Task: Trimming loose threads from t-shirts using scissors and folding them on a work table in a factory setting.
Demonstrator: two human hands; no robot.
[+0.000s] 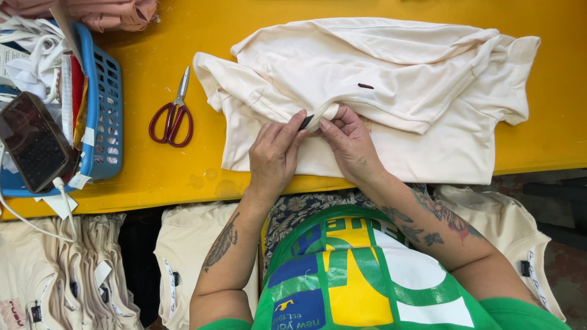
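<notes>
A bright yellow table (367,9) stands over seemingly mottled flooring (565,263).

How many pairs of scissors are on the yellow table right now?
1. The red-handled metal scissors lie on the yellow table, between the blue plastic basket and the cream cotton shirt. Others could be hidden inside the basket.

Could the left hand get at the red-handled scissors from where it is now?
Probably yes: the scissors lie on bare yellow table beside the left hand, nothing between, though its grip is busy on the cream shirt.

Matt cream cloth shirt (391,79), probably cotton
</notes>
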